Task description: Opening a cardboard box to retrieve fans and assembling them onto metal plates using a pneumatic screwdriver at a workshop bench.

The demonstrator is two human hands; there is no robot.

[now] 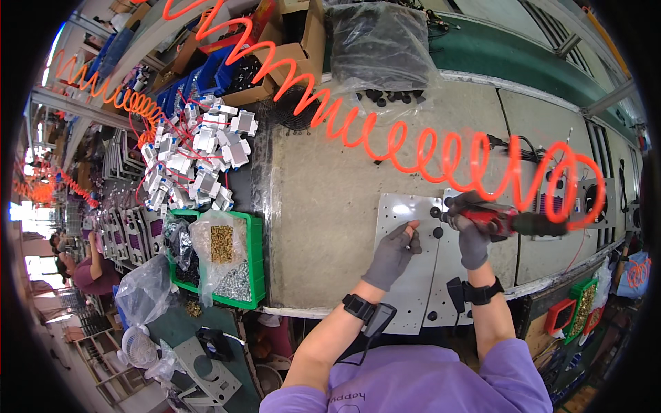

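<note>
My right hand (474, 242), in a grey glove, is wrapped round a red and black air screwdriver (497, 221), whose working end points left over the plates. My left hand (394, 257), also gloved, has bare fingertips pinched together above a flat metal plate (403, 303); anything between them is too small to make out. Beside it lies a second metal plate (449, 292), partly under my right wrist. Black round feet (438, 233) sit along the plates' adjoining edges. The tool's tip is near the upper feet, but contact is hard to tell.
An orange coiled air hose (420, 155) hangs across the bench. A green bin (256, 265) with bagged brass and silver fasteners stands left, below piled white parts (200, 158) with red wires. A plastic bag (379, 45) lies at the back. Another person (96, 272) is far left.
</note>
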